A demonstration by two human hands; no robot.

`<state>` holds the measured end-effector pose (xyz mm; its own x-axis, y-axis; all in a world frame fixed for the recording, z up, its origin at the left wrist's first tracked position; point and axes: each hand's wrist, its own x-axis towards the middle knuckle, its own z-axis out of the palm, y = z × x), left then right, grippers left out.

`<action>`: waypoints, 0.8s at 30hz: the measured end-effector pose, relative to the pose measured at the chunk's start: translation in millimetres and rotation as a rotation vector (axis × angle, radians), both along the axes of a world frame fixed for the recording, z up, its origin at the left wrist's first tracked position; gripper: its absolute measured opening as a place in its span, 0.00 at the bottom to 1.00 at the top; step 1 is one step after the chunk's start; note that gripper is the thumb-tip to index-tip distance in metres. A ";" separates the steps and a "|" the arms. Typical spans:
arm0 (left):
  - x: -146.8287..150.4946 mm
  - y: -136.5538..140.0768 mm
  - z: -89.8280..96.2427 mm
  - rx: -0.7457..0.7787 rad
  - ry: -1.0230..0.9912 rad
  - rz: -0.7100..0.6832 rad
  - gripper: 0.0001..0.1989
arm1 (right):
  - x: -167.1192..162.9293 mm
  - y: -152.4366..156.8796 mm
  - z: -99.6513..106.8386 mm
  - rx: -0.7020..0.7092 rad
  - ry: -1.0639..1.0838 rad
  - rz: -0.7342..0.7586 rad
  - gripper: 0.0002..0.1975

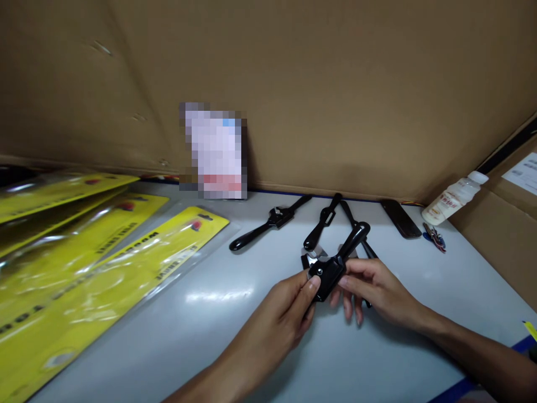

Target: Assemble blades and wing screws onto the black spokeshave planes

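Observation:
My left hand (289, 308) grips a black spokeshave (329, 274), its thumb on the flat body beside a small screw. From the other side my right hand (373, 285) pinches the same spokeshave between thumb and forefinger, with its other fingers hanging loosely below. One glossy handle points up and to the right; the other end is largely covered by my left hand. Behind it on the grey table lie a second spokeshave (277, 218) and a third spokeshave (326, 217). Another black handle (346, 210) shows partly behind the held tool.
Yellow cards in clear plastic packaging (126, 263) overlap on the left. A pixelated upright item (218, 151) leans against the cardboard wall (319, 84). At the right back are a dark phone (400, 218), a leaning bottle (455, 198), keys (435, 238) and a cardboard box (503, 235).

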<state>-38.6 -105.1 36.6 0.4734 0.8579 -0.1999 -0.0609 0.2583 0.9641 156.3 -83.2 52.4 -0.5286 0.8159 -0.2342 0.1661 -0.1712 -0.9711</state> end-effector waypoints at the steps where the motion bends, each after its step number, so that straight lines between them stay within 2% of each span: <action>1: -0.2 0.0 0.7 -0.008 0.007 0.000 0.21 | 0.0 -0.3 0.2 -0.002 0.011 0.003 0.17; 24: 0.7 -0.9 5.1 -0.051 0.019 0.023 0.23 | 1.6 -1.4 -0.7 0.003 0.015 0.001 0.18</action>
